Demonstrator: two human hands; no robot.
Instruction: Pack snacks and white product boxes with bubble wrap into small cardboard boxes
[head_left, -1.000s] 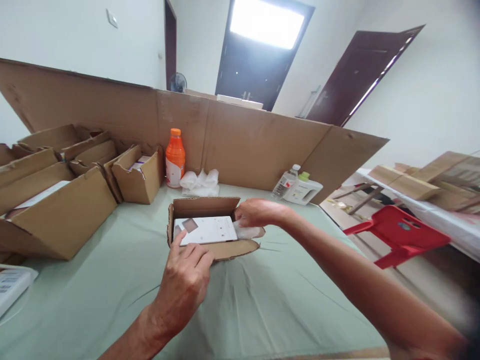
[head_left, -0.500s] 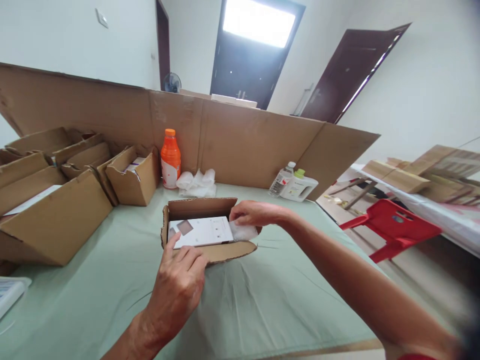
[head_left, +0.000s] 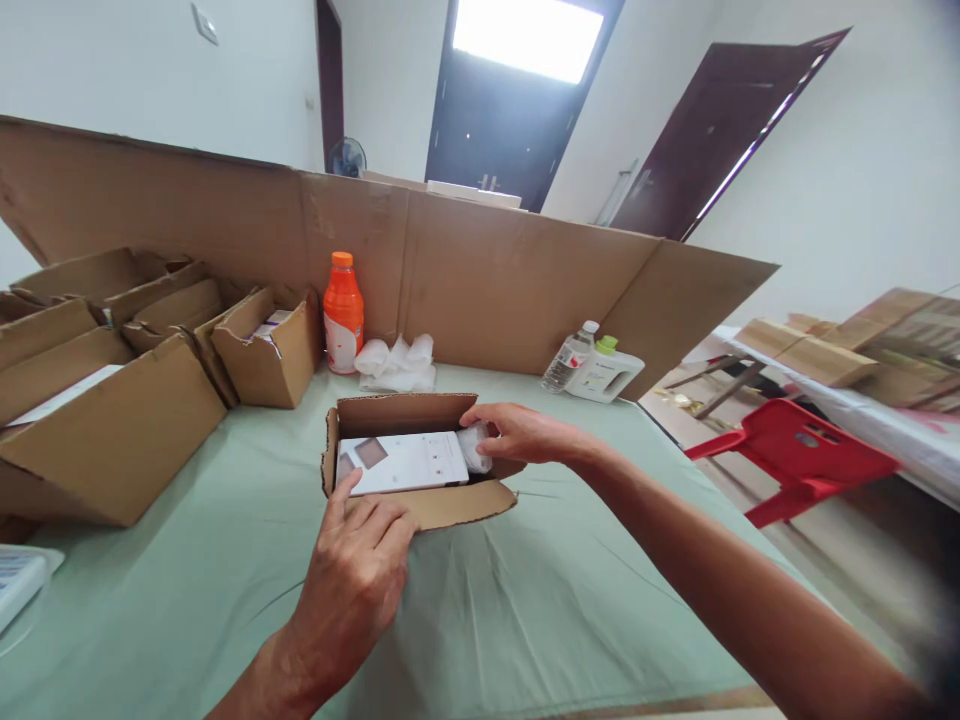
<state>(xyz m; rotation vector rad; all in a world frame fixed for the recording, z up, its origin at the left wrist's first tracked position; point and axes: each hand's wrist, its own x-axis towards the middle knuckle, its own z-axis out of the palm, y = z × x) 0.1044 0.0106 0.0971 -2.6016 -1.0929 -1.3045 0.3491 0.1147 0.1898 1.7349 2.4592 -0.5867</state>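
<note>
A small open cardboard box (head_left: 457, 506) sits on the green cloth in front of me, with a flat white box (head_left: 405, 462) lying inside. My left hand (head_left: 364, 560) is at the near wall of the cardboard box, its fingers bent over that wall and one fingertip on the white box's left end. Its thumb is hidden. At the right end, my right hand (head_left: 517, 435) pinches a bundled piece of bubble wrap (head_left: 474, 448) between thumb and fingers. The bubble wrap is tucked beside the white box, within the cardboard walls.
Several open cardboard boxes (head_left: 112, 440) stand on the left. Along an upright cardboard panel (head_left: 517, 290) are an orange bottle (head_left: 343, 315), more bubble wrap (head_left: 397, 362), a clear bottle (head_left: 570, 358) and a white jug (head_left: 606, 375). A red chair (head_left: 817, 455) stands off to the right.
The bubble wrap is bunched more tightly and sits closer against the white box's right end. My right hand's fingers have shifted around it. My left hand stays nearly in place.
</note>
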